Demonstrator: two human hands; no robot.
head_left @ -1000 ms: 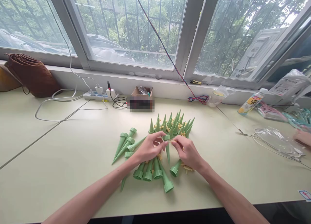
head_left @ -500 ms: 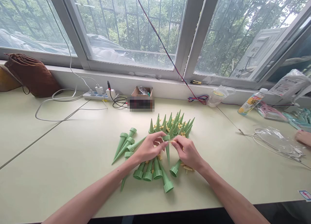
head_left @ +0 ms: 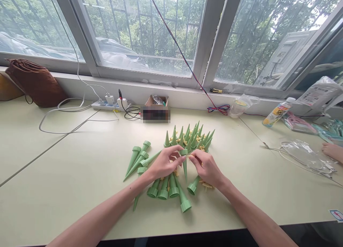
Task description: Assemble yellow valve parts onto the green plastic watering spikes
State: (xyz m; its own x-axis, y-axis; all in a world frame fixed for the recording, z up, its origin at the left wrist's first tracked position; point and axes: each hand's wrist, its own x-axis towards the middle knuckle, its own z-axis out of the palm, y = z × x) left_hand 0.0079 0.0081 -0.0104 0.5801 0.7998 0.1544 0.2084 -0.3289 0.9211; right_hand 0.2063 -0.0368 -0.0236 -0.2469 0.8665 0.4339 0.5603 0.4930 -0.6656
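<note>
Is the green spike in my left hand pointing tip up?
No, the green spike in your left hand points tip down, with its wide cap on top.

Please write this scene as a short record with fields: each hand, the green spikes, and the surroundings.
Left hand: holds a green spike, tip downward
Right hand: pinches a small yellow piece beside that spike
Standing spikes: beyond the hands, tips up
Lying spikes: on the table, around the hands
Right side: bottle, another person's hand
Left side: brown bag

Daylight enters through grey-framed windows (head_left: pixel 147 29), with bars and leafy trees outside; below the white sill (head_left: pixel 182 95) stands a pale desk (head_left: pixel 80 182).
</note>
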